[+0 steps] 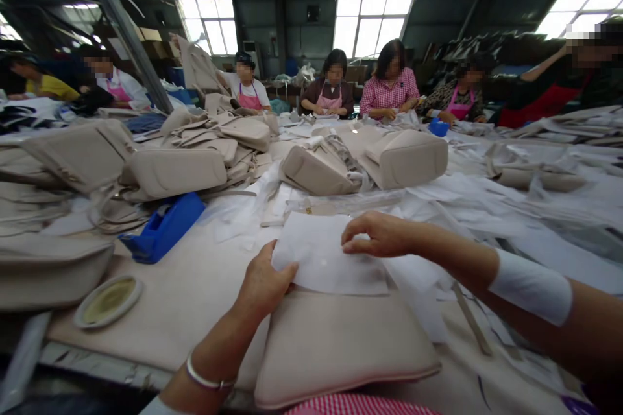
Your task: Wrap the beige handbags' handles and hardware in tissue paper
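Observation:
A white paper sheet [324, 259] lies over the far part of a beige handbag [341, 343], which rests flat at the table's near edge. My left hand [267, 282] grips the sheet's left edge, thumb on top and fingers underneath. Above the right part of the sheet is my right hand [377, 235], its thumb and forefinger bent together in a pinch. Whatever may be between those fingertips is too small to make out. The bag's far end is hidden by the paper.
A blue tape dispenser [165, 230] and a round dish [108, 301] stand left. Beige bags [178, 172] are heaped beyond them, with more bags [409, 159] ahead. Loose white papers [487, 207] cover the right side. Several co-workers [389, 84] sit across the table.

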### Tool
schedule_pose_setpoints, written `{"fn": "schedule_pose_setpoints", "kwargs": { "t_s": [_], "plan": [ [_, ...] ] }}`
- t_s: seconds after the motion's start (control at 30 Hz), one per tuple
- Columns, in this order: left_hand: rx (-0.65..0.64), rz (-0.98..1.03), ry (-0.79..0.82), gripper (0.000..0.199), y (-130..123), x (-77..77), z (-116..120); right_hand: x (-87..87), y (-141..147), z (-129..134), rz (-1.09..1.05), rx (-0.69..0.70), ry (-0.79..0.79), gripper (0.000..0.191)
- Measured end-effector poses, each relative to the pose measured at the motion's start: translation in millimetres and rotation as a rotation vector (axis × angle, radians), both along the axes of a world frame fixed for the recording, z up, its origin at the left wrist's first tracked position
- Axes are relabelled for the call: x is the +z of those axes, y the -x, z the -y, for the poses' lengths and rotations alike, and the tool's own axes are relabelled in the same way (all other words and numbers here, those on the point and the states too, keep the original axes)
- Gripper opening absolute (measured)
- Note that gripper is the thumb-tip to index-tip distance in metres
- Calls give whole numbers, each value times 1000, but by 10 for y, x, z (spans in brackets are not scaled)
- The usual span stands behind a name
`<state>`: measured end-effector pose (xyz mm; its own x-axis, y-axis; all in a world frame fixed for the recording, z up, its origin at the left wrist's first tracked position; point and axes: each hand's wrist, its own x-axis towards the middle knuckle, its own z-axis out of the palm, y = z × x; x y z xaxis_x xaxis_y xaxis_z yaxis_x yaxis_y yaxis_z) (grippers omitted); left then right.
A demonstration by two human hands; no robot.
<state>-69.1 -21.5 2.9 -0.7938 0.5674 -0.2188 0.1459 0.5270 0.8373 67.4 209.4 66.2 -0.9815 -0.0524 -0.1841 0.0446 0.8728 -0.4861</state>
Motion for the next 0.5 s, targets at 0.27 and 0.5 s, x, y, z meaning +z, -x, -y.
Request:
{"fn": "schedule_pose_setpoints", "kwargs": {
  "t_s": [0.27, 0.5],
  "plan": [
    [-123, -275, 225, 71, -92, 12, 231, -579, 364, 430, 66, 54, -167, 87],
    [-486, -873, 86, 54, 15, 721, 15, -824, 365, 301, 53, 178, -122, 82]
  ]
}}
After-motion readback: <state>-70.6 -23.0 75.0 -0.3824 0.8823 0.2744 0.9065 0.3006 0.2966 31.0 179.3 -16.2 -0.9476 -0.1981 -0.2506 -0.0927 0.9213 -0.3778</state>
